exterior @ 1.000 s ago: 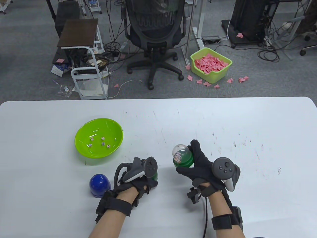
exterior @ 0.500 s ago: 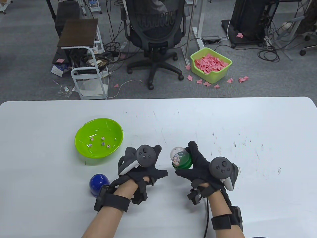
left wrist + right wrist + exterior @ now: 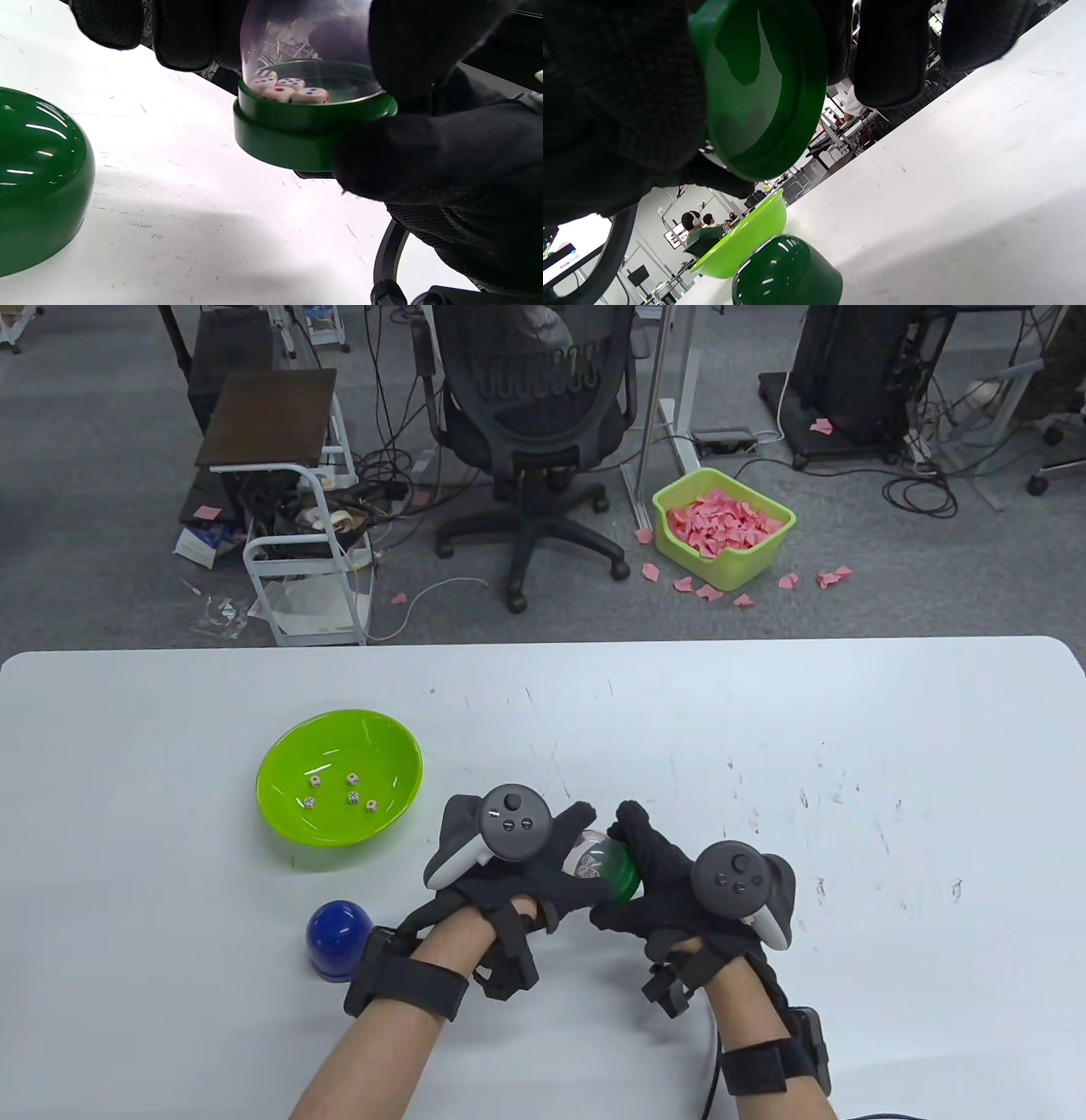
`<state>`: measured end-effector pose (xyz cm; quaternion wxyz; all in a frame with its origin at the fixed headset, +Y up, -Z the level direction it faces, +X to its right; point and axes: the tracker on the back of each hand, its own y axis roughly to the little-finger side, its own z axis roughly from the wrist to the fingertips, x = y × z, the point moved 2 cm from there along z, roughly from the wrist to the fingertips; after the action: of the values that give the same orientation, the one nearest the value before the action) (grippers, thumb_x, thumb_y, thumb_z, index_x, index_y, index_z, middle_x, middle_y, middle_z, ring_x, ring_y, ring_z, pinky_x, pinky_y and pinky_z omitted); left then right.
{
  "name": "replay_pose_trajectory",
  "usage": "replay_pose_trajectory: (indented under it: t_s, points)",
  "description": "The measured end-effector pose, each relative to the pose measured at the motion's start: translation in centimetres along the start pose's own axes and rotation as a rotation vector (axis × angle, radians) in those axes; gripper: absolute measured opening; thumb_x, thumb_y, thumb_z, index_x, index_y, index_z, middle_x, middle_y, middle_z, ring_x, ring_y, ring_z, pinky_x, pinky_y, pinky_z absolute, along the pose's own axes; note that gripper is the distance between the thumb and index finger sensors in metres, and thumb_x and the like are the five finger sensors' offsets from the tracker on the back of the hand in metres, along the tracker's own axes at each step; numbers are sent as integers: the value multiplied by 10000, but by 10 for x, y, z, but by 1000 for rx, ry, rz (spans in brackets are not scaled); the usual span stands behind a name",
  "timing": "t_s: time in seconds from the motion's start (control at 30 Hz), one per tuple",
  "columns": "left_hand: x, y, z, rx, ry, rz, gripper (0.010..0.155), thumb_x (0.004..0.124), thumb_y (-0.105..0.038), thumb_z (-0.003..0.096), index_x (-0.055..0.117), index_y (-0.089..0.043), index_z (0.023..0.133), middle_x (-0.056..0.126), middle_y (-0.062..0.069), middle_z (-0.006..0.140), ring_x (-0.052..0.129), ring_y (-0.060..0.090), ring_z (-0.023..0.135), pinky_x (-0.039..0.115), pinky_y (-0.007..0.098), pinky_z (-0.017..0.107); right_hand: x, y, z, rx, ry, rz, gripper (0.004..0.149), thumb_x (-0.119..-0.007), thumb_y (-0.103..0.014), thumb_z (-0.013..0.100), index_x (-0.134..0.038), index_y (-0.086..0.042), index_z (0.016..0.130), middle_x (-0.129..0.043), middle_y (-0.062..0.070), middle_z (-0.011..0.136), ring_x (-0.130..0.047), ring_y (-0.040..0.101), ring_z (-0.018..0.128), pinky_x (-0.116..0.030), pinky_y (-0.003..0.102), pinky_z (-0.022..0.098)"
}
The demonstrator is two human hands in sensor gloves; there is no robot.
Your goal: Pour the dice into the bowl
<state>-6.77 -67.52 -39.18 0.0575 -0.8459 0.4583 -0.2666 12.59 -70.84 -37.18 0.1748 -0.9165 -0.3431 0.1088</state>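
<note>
A dice shaker, a green base under a clear dome, is held above the table between both hands, tilted to the left. My right hand grips the green base. My left hand holds the clear dome. Several dice lie on the base inside the dome. The lime green bowl sits to the left with several dice in it; it also shows in the right wrist view.
A blue cup stands upside down near the front edge, left of my left wrist. A dark green cup stands upside down on the table below the hands; the right wrist view shows it next to the bowl.
My left hand has left the dark green cup and moved right onto the shaker's dome. My right hand has moved the shaker slightly left and tilted it toward the left hand.
</note>
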Motion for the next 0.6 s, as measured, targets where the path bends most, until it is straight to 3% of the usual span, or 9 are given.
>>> replay_pose_trajectory:
  t_s: [0.37,0.53,0.6]
  points:
    - [-8,-16,-2,39,-67,82,897,949,-621,345,577,-183,1033,814,150,966,864,392,828,730,601,684,7,-7,2,42,-100,-37,1129,-1036,-416,291,-321,-71,1094,-659,181,1098,-801,530,789,-629,745,602]
    - [3,-32,3,80,-47,122,894,954,-632,338,597,-191,1029,832,151,946,880,384,809,743,594,675,16,3,-13,69,-124,-46,1136,-1034,-408,297,-298,-67,1092,-637,191,1105,-804,531,791,-640,737,600]
    - [10,-40,6,100,-26,134,922,946,-631,347,525,-256,1077,826,159,945,873,388,808,735,598,678,21,8,-20,78,-112,-50,1137,-1036,-411,292,-307,-57,1089,-654,201,1091,-823,519,770,-651,732,594]
